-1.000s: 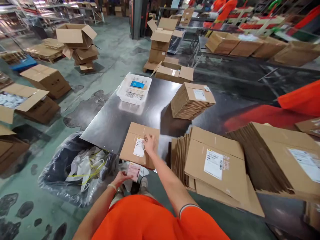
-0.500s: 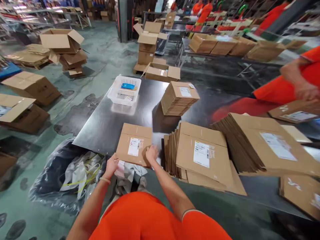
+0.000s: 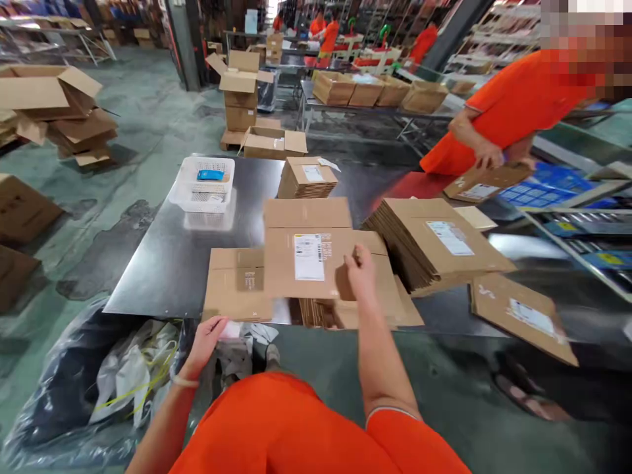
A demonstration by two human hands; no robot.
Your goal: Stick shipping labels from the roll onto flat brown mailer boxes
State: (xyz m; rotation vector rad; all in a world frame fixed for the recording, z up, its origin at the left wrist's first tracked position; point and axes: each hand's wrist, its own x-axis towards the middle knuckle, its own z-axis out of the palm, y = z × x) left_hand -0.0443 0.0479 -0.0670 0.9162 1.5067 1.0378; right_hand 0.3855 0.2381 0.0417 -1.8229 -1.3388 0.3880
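Observation:
My right hand (image 3: 361, 273) grips the right edge of a flattened cardboard box (image 3: 286, 263) with a white printed label (image 3: 309, 257). This box is raised above the table and overlaps a second flattened cardboard box (image 3: 220, 283), which lies at the table's front edge. My left hand (image 3: 208, 339) has its fingers closed at the near left edge of that second box. Behind my right hand, a leaning stack of flattened boxes (image 3: 382, 283) is partly hidden by my hand and the raised box.
On the metal table (image 3: 153, 276) stand a white plastic basket (image 3: 202, 197), a small box stack (image 3: 309, 176) and a taller one (image 3: 439, 243). A lined waste bin (image 3: 59, 368) sits below left. At right, a co-worker's hands (image 3: 488, 157) hold another flattened box (image 3: 481, 183).
My view has turned right. My right hand has moved right and now holds a labelled flattened box up over the other one. My left hand stays at the lower box's near edge.

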